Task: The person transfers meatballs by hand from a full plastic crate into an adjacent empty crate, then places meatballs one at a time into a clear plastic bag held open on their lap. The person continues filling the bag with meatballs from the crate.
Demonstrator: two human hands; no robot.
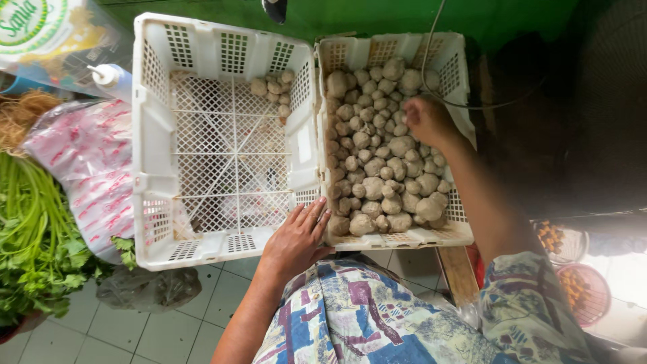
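Two white plastic crates stand side by side below me. The right crate [458,74] is full of pale grey-brown balls [377,168]. The left crate [151,135] is almost bare, with only a few balls [273,87] in its far right corner. My left hand [296,236] lies flat with fingers spread on the near rims where the two crates meet, holding nothing. My right hand [426,120] reaches into the right crate at its far side, fingers curled down among the balls; whether it grips any is hidden.
Green leafy herbs [34,236] lie at the left beside a pink-printed plastic bag [87,168] and a white squeeze bottle [111,77]. A thin cable [431,40] hangs over the right crate. Bowls of orange pieces [579,286] sit at the lower right. Tiled floor [135,330] shows below.
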